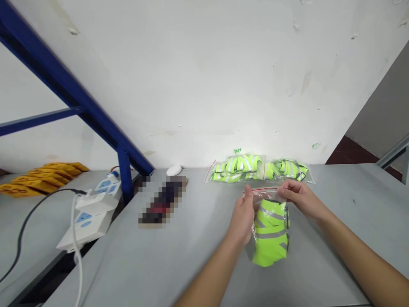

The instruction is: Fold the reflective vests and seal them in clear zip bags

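Observation:
Between my hands is a clear zip-lock bag (pixel 262 192) with a red strip along its top. Inside it lies a folded neon-yellow reflective vest (pixel 271 238) with grey bands. My left hand (pixel 243 215) grips the bag's left side, thumb up near the red strip. At the top right corner, my right hand (pixel 298 197) pinches the bag's edge between thumb and fingers. Just beyond, against the wall, two more bagged neon-yellow bundles, a left one (pixel 239 167) and a right one (pixel 286 169), lie side by side on the grey table (pixel 198 247).
A blurred-out dark item (pixel 163 202) and a white round object (pixel 174 170) lie to the left. Farther left are white power strips (pixel 92 213) with cables, a blue metal frame (pixel 126 175) and several yellow packets (pixel 44 177). The white wall (pixel 204 85) bounds the table's back.

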A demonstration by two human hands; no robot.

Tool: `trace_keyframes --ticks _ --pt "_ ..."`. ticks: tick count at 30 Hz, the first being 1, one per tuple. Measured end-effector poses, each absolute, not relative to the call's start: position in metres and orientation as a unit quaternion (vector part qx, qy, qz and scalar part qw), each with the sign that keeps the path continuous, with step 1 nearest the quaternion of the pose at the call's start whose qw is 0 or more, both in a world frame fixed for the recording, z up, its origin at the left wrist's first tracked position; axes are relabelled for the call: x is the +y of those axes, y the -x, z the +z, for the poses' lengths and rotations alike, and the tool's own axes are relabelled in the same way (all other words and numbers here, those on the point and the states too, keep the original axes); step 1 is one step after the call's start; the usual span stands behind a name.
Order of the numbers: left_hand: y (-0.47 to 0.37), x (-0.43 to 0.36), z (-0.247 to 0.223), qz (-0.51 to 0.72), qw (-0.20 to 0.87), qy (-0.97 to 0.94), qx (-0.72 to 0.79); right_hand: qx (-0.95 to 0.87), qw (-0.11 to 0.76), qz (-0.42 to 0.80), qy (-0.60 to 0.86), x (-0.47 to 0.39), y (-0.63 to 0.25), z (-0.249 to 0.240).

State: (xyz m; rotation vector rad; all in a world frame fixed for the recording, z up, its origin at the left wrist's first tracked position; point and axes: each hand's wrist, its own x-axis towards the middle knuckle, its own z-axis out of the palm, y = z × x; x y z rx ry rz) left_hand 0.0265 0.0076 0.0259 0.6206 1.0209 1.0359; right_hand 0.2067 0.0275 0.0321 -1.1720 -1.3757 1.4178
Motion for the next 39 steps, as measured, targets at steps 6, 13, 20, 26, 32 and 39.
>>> trace_keyframes --ticks 6,13,20,26,32,39 --pt "-0.025 0.012 0.017 0.433 0.701 -0.375 0.425 -0.491 0.427 0.577 0.493 0.034 -0.208 0.012" --pt "-0.027 0.014 0.013 0.442 0.671 -0.353 0.479 -0.449 0.366 0.681 0.448 0.042 -0.223 0.006" --pt "-0.026 0.018 0.006 0.443 0.661 -0.326 0.51 -0.449 0.373 0.682 0.44 0.044 -0.227 0.004" --pt "-0.025 0.022 0.002 0.485 0.665 -0.295 0.486 -0.505 0.368 0.636 0.453 0.044 -0.232 0.01" --pt "-0.027 0.021 -0.003 0.54 0.618 -0.298 0.486 -0.494 0.36 0.625 0.485 0.049 -0.238 0.01" --pt "-0.025 0.013 0.005 0.542 0.536 -0.416 0.496 -0.532 0.363 0.598 0.477 0.043 -0.234 0.019"
